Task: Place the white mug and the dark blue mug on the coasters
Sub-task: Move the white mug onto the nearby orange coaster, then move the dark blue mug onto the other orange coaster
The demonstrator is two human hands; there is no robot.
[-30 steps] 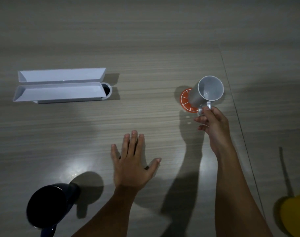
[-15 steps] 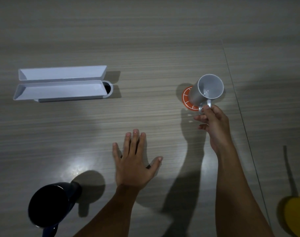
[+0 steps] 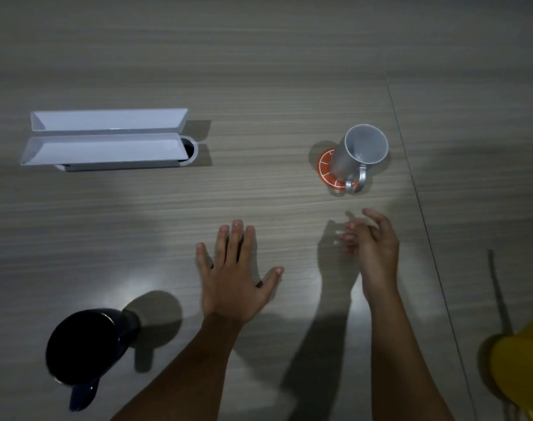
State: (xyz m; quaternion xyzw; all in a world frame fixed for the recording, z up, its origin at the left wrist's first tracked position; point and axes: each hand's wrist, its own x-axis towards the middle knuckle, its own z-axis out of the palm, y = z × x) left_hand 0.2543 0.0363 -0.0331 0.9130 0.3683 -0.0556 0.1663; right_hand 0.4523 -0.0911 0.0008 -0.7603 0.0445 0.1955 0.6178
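Note:
The white mug (image 3: 357, 154) stands upright on an orange coaster (image 3: 325, 170) at the right of the wooden table, its handle turned toward me. My right hand (image 3: 373, 241) hovers a short way nearer to me than the mug, fingers loosely apart, holding nothing. Flat on the table in the middle lies my left hand (image 3: 233, 275), fingers spread. The dark blue mug (image 3: 86, 344) stands at the lower left, well clear of both hands, handle pointing to the frame's bottom edge. Only one coaster shows.
A white two-trough organiser (image 3: 104, 138) lies at the left back, with a round dark hole at its right end. A yellow object (image 3: 523, 369) sits at the lower right edge. A seam (image 3: 417, 189) runs down the tabletop right of the white mug.
My right hand has set the white mug down on the orange coaster, let go of its handle and drawn back toward me. The left hand and the blue mug have stayed put.

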